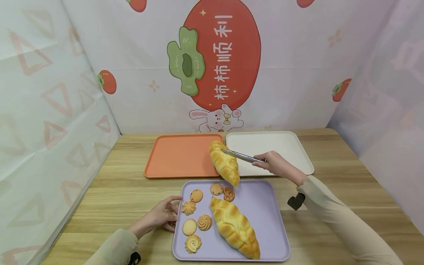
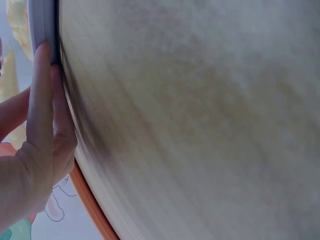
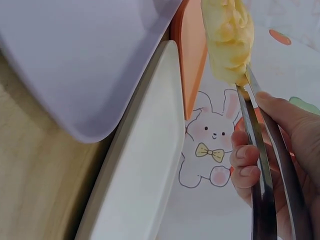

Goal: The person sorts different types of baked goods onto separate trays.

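Note:
My right hand (image 1: 274,163) holds metal tongs (image 1: 243,156), fingers and thumb curled around the two arms. Between the tong tips is a golden braided bread loaf (image 1: 224,162), raised over the gap between the orange and white trays. The right wrist view shows the tong ends pinching the loaf (image 3: 229,42) at its side. With its fingers against the left rim of the lavender tray (image 1: 265,206), my left hand (image 1: 162,213) rests on the table. A second braided loaf (image 1: 235,228) lies diagonally on that tray.
Left of the second loaf are several cookies, among them a swirl cookie (image 1: 204,222) and a pretzel cookie (image 1: 229,194). Behind the lavender tray lie an orange tray (image 1: 182,154) and a white tray (image 1: 275,151), side by side. Printed cloth walls (image 1: 139,99) border the wooden table (image 1: 126,176).

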`<action>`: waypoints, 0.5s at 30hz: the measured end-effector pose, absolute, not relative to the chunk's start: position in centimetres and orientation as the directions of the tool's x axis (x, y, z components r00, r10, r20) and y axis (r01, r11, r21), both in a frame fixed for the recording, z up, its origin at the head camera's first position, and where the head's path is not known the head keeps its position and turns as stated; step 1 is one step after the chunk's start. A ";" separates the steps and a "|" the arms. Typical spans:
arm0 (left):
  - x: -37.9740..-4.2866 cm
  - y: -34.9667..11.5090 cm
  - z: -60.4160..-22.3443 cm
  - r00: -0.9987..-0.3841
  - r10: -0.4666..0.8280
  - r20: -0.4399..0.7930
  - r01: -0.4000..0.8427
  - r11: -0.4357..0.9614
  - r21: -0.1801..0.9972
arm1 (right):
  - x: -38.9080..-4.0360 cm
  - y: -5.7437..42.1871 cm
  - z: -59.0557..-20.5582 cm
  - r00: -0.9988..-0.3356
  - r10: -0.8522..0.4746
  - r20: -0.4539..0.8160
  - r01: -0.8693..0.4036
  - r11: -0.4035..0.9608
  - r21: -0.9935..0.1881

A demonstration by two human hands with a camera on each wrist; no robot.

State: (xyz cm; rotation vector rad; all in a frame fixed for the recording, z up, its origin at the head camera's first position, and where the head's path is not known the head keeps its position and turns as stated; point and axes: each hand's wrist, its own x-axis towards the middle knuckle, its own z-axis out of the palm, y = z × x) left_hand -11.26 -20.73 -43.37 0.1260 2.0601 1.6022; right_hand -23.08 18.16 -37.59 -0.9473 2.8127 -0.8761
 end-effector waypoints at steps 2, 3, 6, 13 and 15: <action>-11.2 -20.8 -43.4 -0.859 0.380 -0.342 -0.238 0.294 0.926 | -23.6 17.6 -37.5 -0.812 -0.570 0.122 -0.538 0.652 -0.534; -11.2 -20.7 -43.3 -0.860 0.379 -0.343 -0.240 0.294 0.925 | -23.8 17.3 -37.5 -0.815 -0.568 0.114 -0.532 0.655 -0.536; -11.2 -20.7 -43.3 -0.859 0.378 -0.345 -0.244 0.291 0.925 | -24.6 16.5 -37.4 -0.809 -0.577 0.116 -0.539 0.648 -0.538; -11.2 -20.7 -43.2 -0.860 0.375 -0.345 -0.246 0.288 0.926 | -26.4 14.5 -37.5 -0.821 -0.566 0.075 -0.511 0.672 -0.536; -11.1 -20.7 -43.2 -0.860 0.373 -0.348 -0.250 0.288 0.925 | -26.9 14.0 -37.7 -0.828 -0.558 0.055 -0.495 0.681 -0.539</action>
